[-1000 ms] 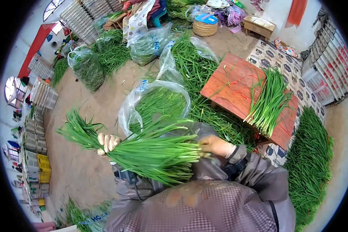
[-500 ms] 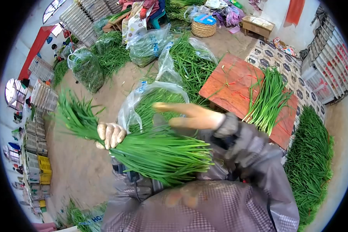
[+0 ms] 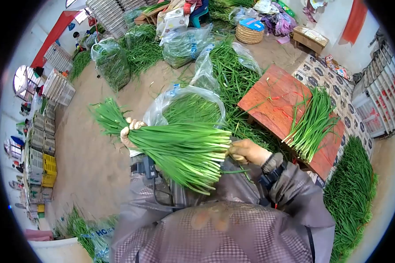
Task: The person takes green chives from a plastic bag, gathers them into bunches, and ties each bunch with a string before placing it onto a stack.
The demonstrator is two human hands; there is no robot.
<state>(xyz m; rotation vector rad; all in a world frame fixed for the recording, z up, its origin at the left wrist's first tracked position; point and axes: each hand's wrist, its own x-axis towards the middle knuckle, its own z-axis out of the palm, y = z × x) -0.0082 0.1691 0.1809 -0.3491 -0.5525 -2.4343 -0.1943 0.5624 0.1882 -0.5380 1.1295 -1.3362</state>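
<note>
My gloved left hand (image 3: 130, 133) is wrapped around a bunch of green chives (image 3: 180, 147), held sideways above my lap. The leafy tips stick out past this hand to the left, and the pale stem ends fan out to the right. At those stem ends my gloved right hand (image 3: 246, 151) is closed, fingers curled in a pinch. Loose green chive strands (image 3: 246, 174) hang just below its fingers; exactly how many it grips is hidden. Behind the bunch stands an open clear plastic bag (image 3: 156, 109) with chives inside.
To the right, a low red-brown wooden table (image 3: 267, 87) carries another pile of chives (image 3: 314, 125). A long heap of chives (image 3: 351, 197) lies at far right. Filled bags (image 3: 112, 65), a woven basket (image 3: 250, 35), stacked crates (image 3: 377, 101) and a seated person (image 3: 188, 8) are farther off.
My right hand has come down from above the bunch to its stem ends and closed. The bunch, still in my left hand, is more level, and the view has turned slightly left.
</note>
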